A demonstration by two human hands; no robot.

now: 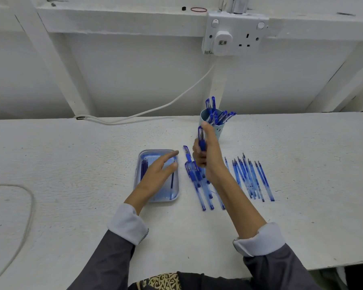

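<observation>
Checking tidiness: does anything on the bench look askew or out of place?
One capped pen lies apart beyond the capped row, tilted off its line. In the tray, one refill lies alone on the right side.

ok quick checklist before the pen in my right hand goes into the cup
1. Grip: ok. The right hand has fingers curled round the pen.
2. Cap fitted: ok. The clip end shows above the fingers.
3. Lower end of the pen: cannot tell. The hand hides it.
4. Cup upright: ok.
5. Room in the cup: cannot tell. It is crowded with other pens.
6. Next refill ready: ok. The left hand is open over the tray, with refills along its left side.
</observation>
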